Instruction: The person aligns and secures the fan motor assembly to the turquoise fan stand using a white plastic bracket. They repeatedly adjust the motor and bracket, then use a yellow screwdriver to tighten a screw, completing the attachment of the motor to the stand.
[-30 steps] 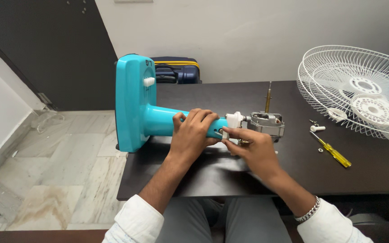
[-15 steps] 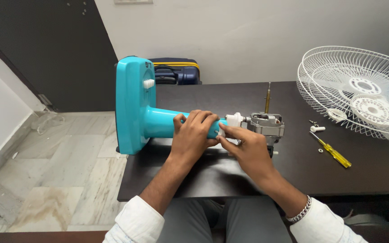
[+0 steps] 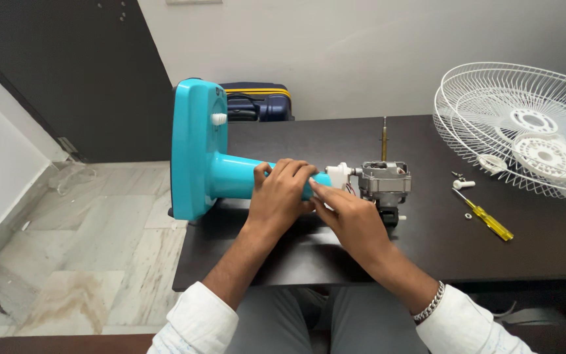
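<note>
White wall and a dark door filled the top of the frame, with marble floor at lower left and a dark table [image 3: 492,262] across the middle and right. On the table's left end lay a teal fan stand [image 3: 198,151], tipped on its side so its flat base stood upright at centre left and its neck ran rightward. At upper right sat a white wire guard [image 3: 525,131], cut off by the frame edge, with white plastic hub parts lying in it. Behind the stand, a dark suitcase [image 3: 257,105] showed against the wall.

At the neck's end, at centre frame, sat the bare metal motor [image 3: 384,178], its shaft [image 3: 383,137] pointing up, joined to the neck through a white collar [image 3: 339,176]. The left hand [image 3: 280,196] was wrapped tight around the neck. The right hand [image 3: 352,219] had its fingertips pinched together at the joint just below the collar; whatever small part they held could not be made out.

Judging by this, the fan was well stripped: guard off, no blade in sight, motor housing removed. The motor was still on the neck, so that joint appeared to be the work in hand.

Right of the motor lay a yellow screwdriver [image 3: 486,219], with a white peg [image 3: 464,184] and tiny screws beside it, too small to count. Wires under the motor were mostly hidden by the right hand.
</note>
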